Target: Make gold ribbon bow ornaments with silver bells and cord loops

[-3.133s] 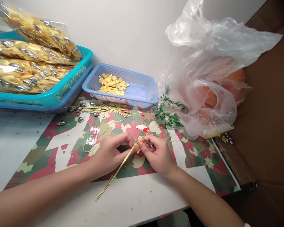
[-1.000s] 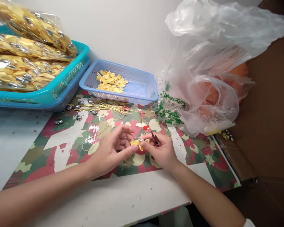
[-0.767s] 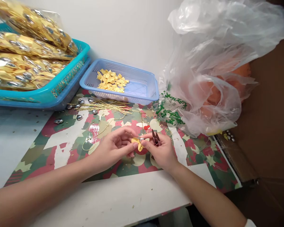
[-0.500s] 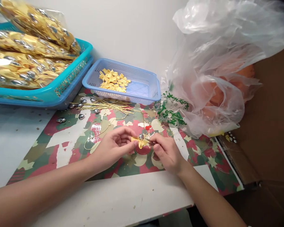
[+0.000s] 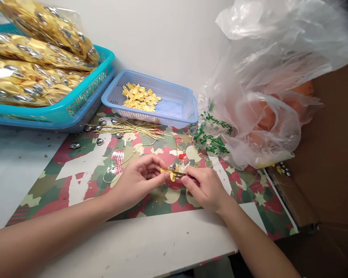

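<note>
A small yellow ribbon bow [image 5: 172, 176] is pinched between the thumb and fingers of my left hand [image 5: 143, 173]. A silver bead [image 5: 172, 166] sits at the bow's upper edge, by a thin gold cord [image 5: 176, 148] that runs up the table. My right hand [image 5: 204, 187] is closed around a slim metal tool [image 5: 179, 175] with two narrow prongs, either tweezers or small scissors. Its tips point left and meet the bow. My right fingers hide the tool's handle.
Yellow bows [image 5: 140, 97] lie in a blue basket [image 5: 188, 116]. Gold cords [image 5: 130, 129] and silver beads [image 5: 100, 141] are scattered before it. Bagged bows fill a turquoise basket [image 5: 75, 101] at left. A plastic bag [image 5: 266, 127] and cardboard [image 5: 333, 154] stand at right.
My right hand has shifted slightly, and the tool's two prongs now show across the bow. The left hand keeps its pinch, almost in the same place.
</note>
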A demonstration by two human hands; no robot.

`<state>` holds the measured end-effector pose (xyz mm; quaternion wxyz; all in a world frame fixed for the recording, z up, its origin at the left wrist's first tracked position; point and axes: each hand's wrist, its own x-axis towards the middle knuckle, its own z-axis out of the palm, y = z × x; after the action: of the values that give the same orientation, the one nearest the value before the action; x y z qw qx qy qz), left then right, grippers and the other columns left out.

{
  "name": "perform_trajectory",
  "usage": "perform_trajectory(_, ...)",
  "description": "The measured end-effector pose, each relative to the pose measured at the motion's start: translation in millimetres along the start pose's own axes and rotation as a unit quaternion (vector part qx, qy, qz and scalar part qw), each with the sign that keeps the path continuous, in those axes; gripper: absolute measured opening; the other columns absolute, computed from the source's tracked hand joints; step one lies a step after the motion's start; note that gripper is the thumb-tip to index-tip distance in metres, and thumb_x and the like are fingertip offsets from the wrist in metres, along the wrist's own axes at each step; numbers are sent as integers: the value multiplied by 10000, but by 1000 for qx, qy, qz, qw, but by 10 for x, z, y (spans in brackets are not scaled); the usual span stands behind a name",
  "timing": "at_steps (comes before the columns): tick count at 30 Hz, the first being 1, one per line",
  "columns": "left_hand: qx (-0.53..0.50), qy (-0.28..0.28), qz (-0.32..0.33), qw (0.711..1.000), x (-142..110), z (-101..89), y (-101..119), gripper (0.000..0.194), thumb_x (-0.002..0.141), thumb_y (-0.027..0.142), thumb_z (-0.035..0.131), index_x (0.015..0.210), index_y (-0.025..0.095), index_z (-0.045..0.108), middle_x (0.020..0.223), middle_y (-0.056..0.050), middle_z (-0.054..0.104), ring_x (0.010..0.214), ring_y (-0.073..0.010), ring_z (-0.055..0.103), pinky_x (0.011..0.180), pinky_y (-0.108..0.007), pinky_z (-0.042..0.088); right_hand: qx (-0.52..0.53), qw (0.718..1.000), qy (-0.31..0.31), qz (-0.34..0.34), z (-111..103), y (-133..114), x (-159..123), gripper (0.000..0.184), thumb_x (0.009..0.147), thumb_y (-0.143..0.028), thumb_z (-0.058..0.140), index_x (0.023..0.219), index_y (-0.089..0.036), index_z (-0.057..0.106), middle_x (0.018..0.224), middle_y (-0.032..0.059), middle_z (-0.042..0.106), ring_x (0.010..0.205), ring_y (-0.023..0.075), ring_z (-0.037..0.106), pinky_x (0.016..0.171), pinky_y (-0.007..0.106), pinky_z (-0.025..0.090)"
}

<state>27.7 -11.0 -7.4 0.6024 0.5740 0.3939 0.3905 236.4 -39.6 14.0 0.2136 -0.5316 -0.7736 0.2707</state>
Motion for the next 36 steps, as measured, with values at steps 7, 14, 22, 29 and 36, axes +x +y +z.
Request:
perform_trajectory(7,23,-10,14,1000,-5,-4,-32,109,821,268,720,812,192,643,721,15,653,615,-112,634,532,-199,519,-9,1000,-9,6,1,5,-3,334,924,-348,454,630,-198,398,518,-44,423,496,100,357,525,257,218)
perform_trajectory(14,46,-13,34,998,-28,-12,-60,61,851,238,690,831,207,642,761,18,675,649,-107,639,548,-187,515,-5,1000,-18,16,-14,-7,-1,351,919,-358,461,622,-199,362,507,-47,399,493,100,347,524,258,217)
perform_trajectory(22,51,-26,17,998,-31,-23,-59,98,853,272,689,854,193,632,750,16,647,624,-104,611,527,-188,502,26,1000,-14,6,36,29,16,345,917,-348,465,619,-193,388,521,-48,390,499,93,352,530,253,231)
perform_trajectory(29,50,-29,7,998,-23,-14,-44,114,848,285,694,847,187,635,759,10,653,639,-104,616,546,-186,511,35,999,-7,23,68,49,30,369,921,-363,459,597,-188,442,516,-44,396,500,93,360,541,258,249)
perform_trajectory(36,51,-29,7,998,-28,-14,-59,117,851,285,689,853,186,625,757,7,666,643,-107,619,545,-189,504,35,999,-5,36,74,35,43,380,909,-362,476,573,-188,455,504,-40,428,492,95,377,527,261,252)
